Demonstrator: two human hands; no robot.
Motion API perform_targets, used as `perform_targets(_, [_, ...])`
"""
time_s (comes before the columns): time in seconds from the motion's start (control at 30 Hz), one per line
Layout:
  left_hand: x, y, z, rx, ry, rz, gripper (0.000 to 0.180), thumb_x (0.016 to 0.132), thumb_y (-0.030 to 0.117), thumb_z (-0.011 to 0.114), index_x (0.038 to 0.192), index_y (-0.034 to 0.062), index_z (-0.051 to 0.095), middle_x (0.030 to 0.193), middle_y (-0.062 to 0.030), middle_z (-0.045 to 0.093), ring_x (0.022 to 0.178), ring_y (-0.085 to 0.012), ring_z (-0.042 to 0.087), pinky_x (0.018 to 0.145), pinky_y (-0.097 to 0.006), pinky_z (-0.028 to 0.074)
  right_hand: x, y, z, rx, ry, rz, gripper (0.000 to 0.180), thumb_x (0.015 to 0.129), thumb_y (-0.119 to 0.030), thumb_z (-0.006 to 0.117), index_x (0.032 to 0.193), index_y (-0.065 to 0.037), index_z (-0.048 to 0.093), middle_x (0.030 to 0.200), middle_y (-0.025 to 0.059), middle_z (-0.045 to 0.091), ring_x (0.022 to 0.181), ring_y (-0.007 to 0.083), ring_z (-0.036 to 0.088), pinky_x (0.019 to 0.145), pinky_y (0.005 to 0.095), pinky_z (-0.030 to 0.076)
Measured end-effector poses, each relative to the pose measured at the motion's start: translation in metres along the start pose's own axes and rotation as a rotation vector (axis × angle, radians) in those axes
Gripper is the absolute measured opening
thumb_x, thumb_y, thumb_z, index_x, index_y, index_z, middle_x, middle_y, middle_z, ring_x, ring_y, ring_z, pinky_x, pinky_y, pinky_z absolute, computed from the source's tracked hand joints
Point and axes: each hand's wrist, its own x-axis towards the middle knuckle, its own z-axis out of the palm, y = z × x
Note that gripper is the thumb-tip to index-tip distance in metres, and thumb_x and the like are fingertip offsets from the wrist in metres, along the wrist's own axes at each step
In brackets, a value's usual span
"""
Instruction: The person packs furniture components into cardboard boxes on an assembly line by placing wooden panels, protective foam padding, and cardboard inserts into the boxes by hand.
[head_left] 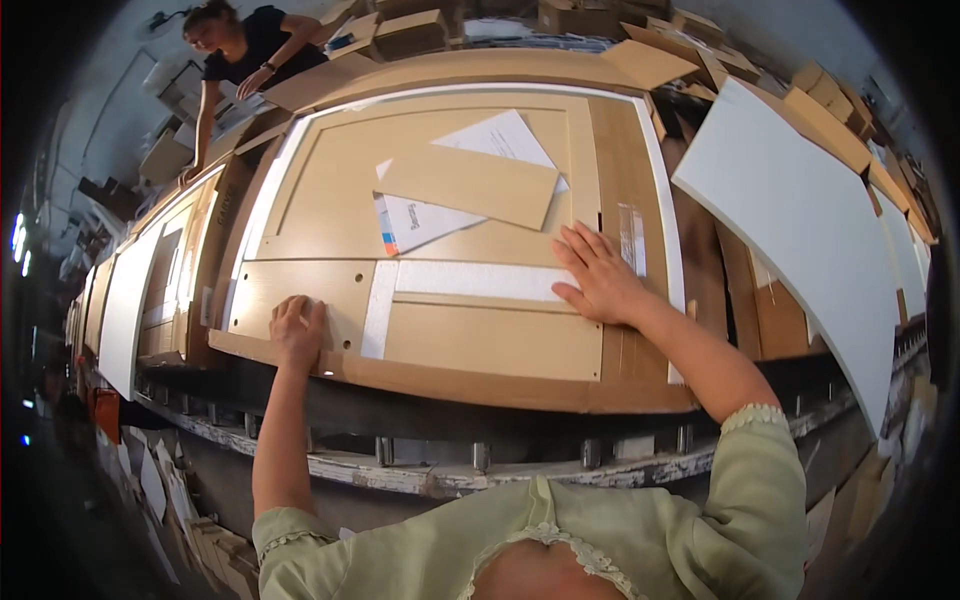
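An open cardboard box (450, 385) lies before me, packed with light wood-coloured panels and white foam strips. My left hand (297, 333) rests on a small panel (335, 285) with round holes at the box's near left, its fingers bent and grasping nothing visible. Farther right, my right hand (603, 275) lies palm down with fingers spread, over the right end of a white foam strip (480, 281) and the panel edge. Printed paper sheets (430, 222) and a loose narrow board (470, 183) lie on the large framed panel (330, 190).
The box sits on a roller conveyor (400, 470). A white board (790, 220) leans at the right. Another packed box (190, 270) stands left, where a co-worker (255, 50) reaches over. Opened cartons (410, 35) crowd the back; cardboard scraps (215, 550) lie below left.
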Motion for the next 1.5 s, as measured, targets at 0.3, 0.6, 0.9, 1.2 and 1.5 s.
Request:
perform_targets(0.3, [-0.004, -0.010, 0.003, -0.008, -0.075, 0.036, 0.040, 0.084, 0.039, 0.063, 0.107, 0.0063, 0.066, 0.117, -0.0134, 0.060, 0.114, -0.0325, 0.051, 0.098, -0.042, 0.040, -0.018, -0.073, -0.044, -0.106, -0.415, 0.502, 0.052, 0.091, -0.035, 0.050, 0.132, -0.003, 0.048, 0.144, 0.0162, 0.038, 0.133, 0.0346, 0.035, 0.111, 0.0435, 0.027])
perform_targets(0.6, [-0.005, 0.003, -0.002, -0.065, -0.118, 0.191, 0.036, 0.089, 0.045, 0.054, 0.110, 0.0166, 0.065, 0.122, -0.0071, 0.059, 0.118, -0.0301, 0.049, 0.097, -0.044, 0.038, -0.058, -0.048, -0.021, 0.038, -0.009, 0.626, 0.038, 0.087, -0.016, 0.051, 0.124, -0.006, 0.056, 0.129, 0.0148, 0.053, 0.117, 0.0340, 0.051, 0.097, 0.0401, 0.043])
perform_targets(0.9, [-0.001, -0.007, -0.005, -0.048, -0.166, 0.147, 0.039, 0.089, 0.045, 0.054, 0.114, 0.0164, 0.064, 0.128, -0.0069, 0.055, 0.123, -0.0282, 0.045, 0.101, -0.042, 0.035, -0.074, -0.046, -0.044, 0.027, -0.288, 0.621, 0.054, 0.078, -0.011, 0.055, 0.131, -0.005, 0.051, 0.139, 0.0163, 0.046, 0.126, 0.0331, 0.046, 0.106, 0.0363, 0.038])
perform_targets(1.2, [0.004, -0.009, -0.006, 0.000, -0.205, 0.048, 0.042, 0.085, 0.042, 0.059, 0.114, 0.0126, 0.064, 0.126, -0.0065, 0.058, 0.122, -0.0259, 0.047, 0.102, -0.039, 0.035, -0.068, -0.051, -0.070, 0.022, -0.727, 0.473, 0.112, 0.062, -0.031, 0.082, 0.150, -0.010, 0.016, 0.154, 0.0226, 0.013, 0.141, 0.0380, 0.016, 0.113, 0.0417, 0.026])
perform_targets(1.5, [-0.075, 0.216, -0.009, -0.617, -0.435, 0.641, 0.026, 0.080, 0.017, 0.073, 0.099, 0.0021, 0.065, 0.104, -0.0160, 0.066, 0.096, -0.0322, 0.062, 0.085, -0.037, 0.050, -0.093, -0.012, -0.065, 0.001, -0.596, 0.117, 0.109, 0.061, -0.038, 0.083, 0.147, -0.006, 0.025, 0.148, 0.0263, 0.023, 0.138, 0.0390, 0.024, 0.112, 0.0417, 0.029])
